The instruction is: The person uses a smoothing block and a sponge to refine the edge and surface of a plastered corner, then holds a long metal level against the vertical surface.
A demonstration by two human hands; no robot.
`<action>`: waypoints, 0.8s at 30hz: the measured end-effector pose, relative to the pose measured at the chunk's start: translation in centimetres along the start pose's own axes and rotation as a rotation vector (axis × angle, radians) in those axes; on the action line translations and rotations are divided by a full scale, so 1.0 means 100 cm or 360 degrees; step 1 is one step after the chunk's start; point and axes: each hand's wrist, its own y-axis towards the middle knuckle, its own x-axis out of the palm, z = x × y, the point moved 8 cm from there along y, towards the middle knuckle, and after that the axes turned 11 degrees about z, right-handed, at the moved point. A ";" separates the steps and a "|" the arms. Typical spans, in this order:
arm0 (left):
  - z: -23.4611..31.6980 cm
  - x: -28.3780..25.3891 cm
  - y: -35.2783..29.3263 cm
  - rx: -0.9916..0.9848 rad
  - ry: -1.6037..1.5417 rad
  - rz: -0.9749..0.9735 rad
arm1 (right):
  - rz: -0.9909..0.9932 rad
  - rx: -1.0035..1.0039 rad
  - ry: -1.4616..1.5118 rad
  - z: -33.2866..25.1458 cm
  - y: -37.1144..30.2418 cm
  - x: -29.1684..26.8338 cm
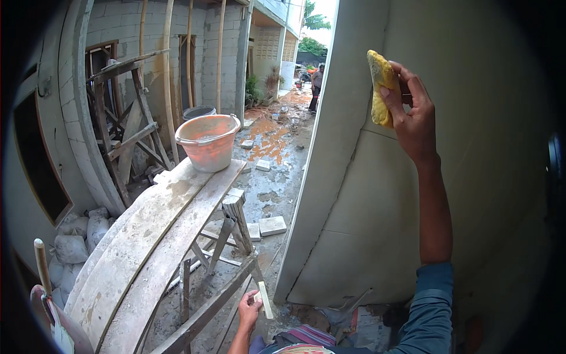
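Observation:
Raised at the upper right, my right hand [414, 115] grips a yellow sponge [383, 82], thumb on one side and fingers round the other. Greyish smears mark the sponge's edge. It is up beside a smooth grey wall [354, 218] with a thin dark crack or joint line; whether it touches the surface I cannot tell. Low in the middle, my left hand [250, 307] is closed on a short, flat, pale strip [265, 300], whose exact kind is unclear. A wooden trestle bar [206, 307] runs just left of that hand.
A dusty plank platform [153, 236] on trestles carries an orange, cement-smeared bucket [209, 141]. Pale blocks [272, 226] lie on the wet, muddy ground. Filled sacks [72, 249] sit at the left. A wooden frame [127, 118] leans behind them. Farther off, a person [316, 88] stands in the passage.

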 end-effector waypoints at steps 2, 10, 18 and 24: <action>0.005 -0.009 -0.006 0.0003 -0.0029 0.0077 | -0.0257 -0.0483 -0.0220 -0.028 -0.007 0.014; 0.068 0.030 -0.016 0.0400 -0.0101 -0.0043 | -0.0742 -0.1001 -0.0534 -0.046 -0.085 0.018; 0.188 0.111 -0.009 0.0585 -0.0527 -0.0470 | -0.0602 -0.0873 -0.0816 -0.050 0.029 0.008; 0.114 0.113 0.001 0.0367 -0.0481 -0.0467 | -0.0270 -0.0972 -0.0975 -0.065 0.162 0.050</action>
